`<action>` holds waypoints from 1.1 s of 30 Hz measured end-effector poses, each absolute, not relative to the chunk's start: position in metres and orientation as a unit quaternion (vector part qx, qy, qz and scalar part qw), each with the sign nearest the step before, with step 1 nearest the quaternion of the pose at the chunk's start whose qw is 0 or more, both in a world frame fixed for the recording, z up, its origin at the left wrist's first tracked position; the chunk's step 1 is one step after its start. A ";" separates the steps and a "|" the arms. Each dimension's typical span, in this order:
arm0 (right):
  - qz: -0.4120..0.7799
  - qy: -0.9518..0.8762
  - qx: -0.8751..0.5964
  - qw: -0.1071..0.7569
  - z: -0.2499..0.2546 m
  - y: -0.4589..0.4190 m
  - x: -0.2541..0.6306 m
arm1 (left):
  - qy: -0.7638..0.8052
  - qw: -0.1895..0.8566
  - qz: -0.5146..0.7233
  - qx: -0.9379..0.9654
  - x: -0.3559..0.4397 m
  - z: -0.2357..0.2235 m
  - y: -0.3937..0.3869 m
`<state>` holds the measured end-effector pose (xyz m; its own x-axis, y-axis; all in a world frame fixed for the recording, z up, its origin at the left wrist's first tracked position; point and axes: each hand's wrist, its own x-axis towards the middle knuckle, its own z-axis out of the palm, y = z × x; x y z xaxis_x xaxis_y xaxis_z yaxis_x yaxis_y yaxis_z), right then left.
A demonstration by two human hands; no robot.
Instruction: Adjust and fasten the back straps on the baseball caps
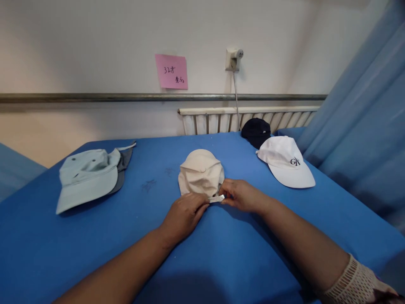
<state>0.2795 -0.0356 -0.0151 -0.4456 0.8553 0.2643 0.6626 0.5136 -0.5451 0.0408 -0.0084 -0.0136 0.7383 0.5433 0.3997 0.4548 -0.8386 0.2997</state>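
Note:
A beige baseball cap (pixel 202 169) lies in the middle of the blue-covered table, its back strap (pixel 216 199) toward me and its brim on the far side. My left hand (pixel 186 213) is closed on the left part of the strap at the cap's near edge. With fingers pinched, my right hand (pixel 238 194) grips the strap's right end, where a small pale or shiny piece shows. The fingertips of both hands hide part of the strap and the cap's rim.
Light grey-green cap (pixel 88 177) rests over a dark grey cap (pixel 125 162) at left. White cap (pixel 286 162) and black cap (pixel 257 131) sit at right. Behind the blue table (pixel 152 261) are a radiator (pixel 218 120), rail (pixel 126 97) and plugged-in cord (pixel 236 90). Blue curtain (pixel 363 114) hangs right.

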 end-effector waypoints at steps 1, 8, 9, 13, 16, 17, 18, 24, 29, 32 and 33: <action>0.210 -0.819 -0.462 0.270 -0.018 -0.034 0.280 | 0.278 0.103 0.238 0.925 0.042 -0.015 -0.008; 0.322 -0.741 -0.467 0.360 -0.034 -0.025 0.278 | 0.332 0.169 0.271 0.888 0.042 -0.015 -0.008; 0.314 -0.740 -0.465 0.370 -0.033 -0.026 0.278 | 0.338 0.173 0.275 0.883 0.040 -0.014 -0.008; 0.269 -0.745 -0.460 0.401 -0.025 -0.030 0.277 | 0.350 0.171 0.304 0.870 0.035 -0.011 -0.010; 0.242 -0.758 -0.445 0.412 -0.020 -0.033 0.276 | 0.343 0.163 0.320 0.868 0.033 -0.010 -0.012; 0.233 -0.762 -0.441 0.412 -0.020 -0.034 0.275 | 0.339 0.162 0.323 0.869 0.033 -0.010 -0.012; 0.225 -0.766 -0.438 0.413 -0.019 -0.034 0.274 | 0.334 0.160 0.325 0.870 0.033 -0.009 -0.013; 0.204 -0.773 -0.433 0.416 -0.019 -0.036 0.271 | 0.273 0.132 0.333 0.893 0.033 -0.009 -0.014; 0.193 -0.777 -0.430 0.417 -0.017 -0.037 0.272 | 0.237 0.088 0.336 0.907 0.032 -0.010 -0.016; 0.197 -0.778 -0.429 0.414 -0.017 -0.037 0.271 | 0.232 0.072 0.338 0.909 0.032 -0.011 -0.016; 0.198 -0.779 -0.427 0.415 -0.017 -0.037 0.271 | 0.230 0.071 0.338 0.910 0.032 -0.011 -0.016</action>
